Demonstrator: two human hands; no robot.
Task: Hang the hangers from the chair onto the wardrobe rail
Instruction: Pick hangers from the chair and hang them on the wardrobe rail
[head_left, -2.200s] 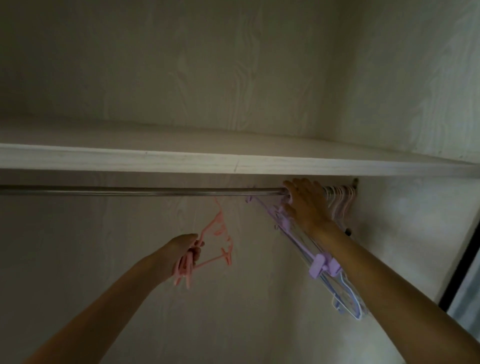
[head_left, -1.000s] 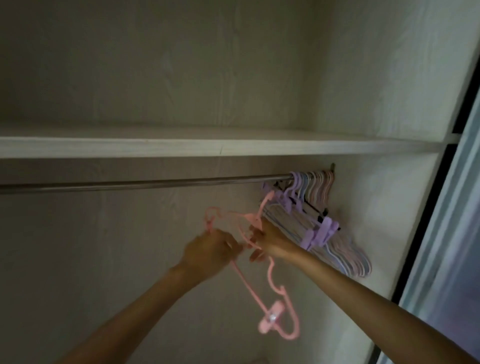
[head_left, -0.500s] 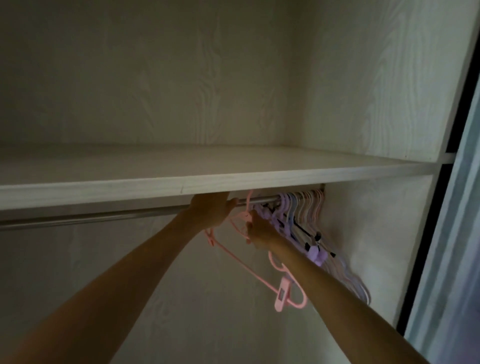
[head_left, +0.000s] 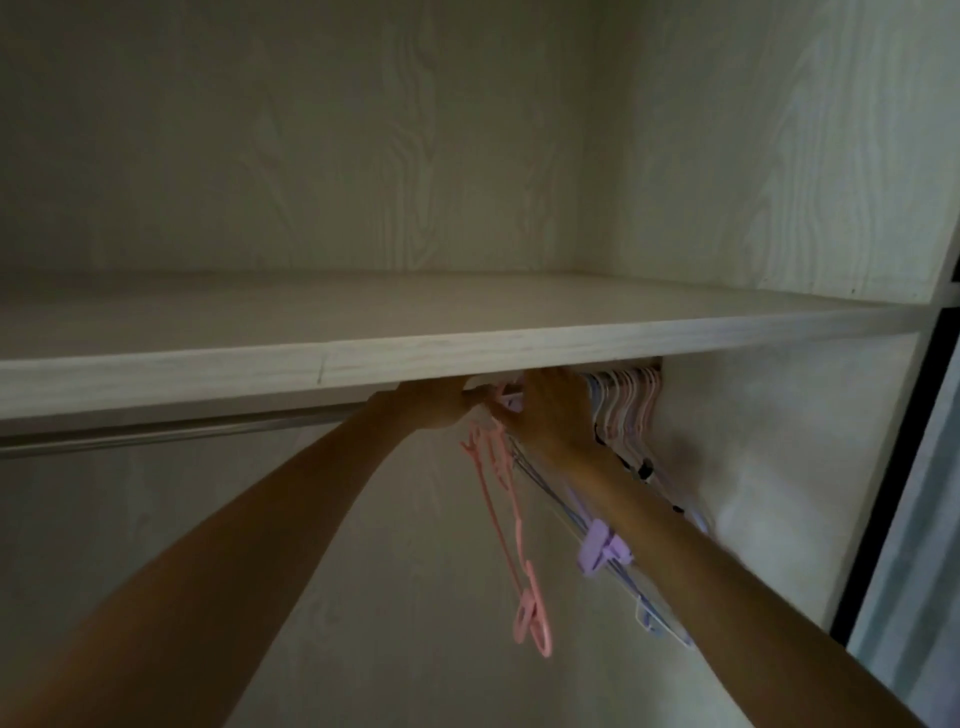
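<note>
Under the shelf (head_left: 467, 358) in the head view, both hands were raised to the wardrobe rail (head_left: 171, 431). The left hand (head_left: 434, 410) was closed at the rail beside the hook of the pink hanger (head_left: 506, 519), though whether the rail or the hook was held could not be told. The right hand (head_left: 553, 410) was curled at the same hook, its grip partly hidden by the shelf edge. One pink hanger was seen hanging down between the forearms. A bunch of hung hangers (head_left: 628, 405), too tightly packed to be counted, was crowded against the side wall (head_left: 769, 457); one purple clip (head_left: 597, 551) was seen beside the right forearm.
</note>
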